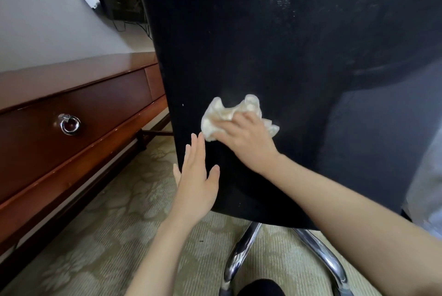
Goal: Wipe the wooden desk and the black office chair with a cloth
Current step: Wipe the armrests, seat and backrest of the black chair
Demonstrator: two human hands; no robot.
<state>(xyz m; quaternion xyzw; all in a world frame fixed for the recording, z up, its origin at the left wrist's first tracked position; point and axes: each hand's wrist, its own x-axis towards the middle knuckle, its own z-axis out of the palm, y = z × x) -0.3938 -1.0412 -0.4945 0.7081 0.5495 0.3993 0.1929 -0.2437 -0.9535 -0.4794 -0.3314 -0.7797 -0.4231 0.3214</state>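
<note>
Low down, gripping a crumpled cloth (221,114) with the right hand (247,139) against the back of the black chair (263,44). Resting the left hand (196,178) flat, fingers straight, at the chair's left edge. Wooden desk (71,97) just left.

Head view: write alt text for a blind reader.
The right hand holds a crumpled pale cloth against the back of a black office chair, the open left hand flat beside it. A wooden desk stands at picture left.
</note>
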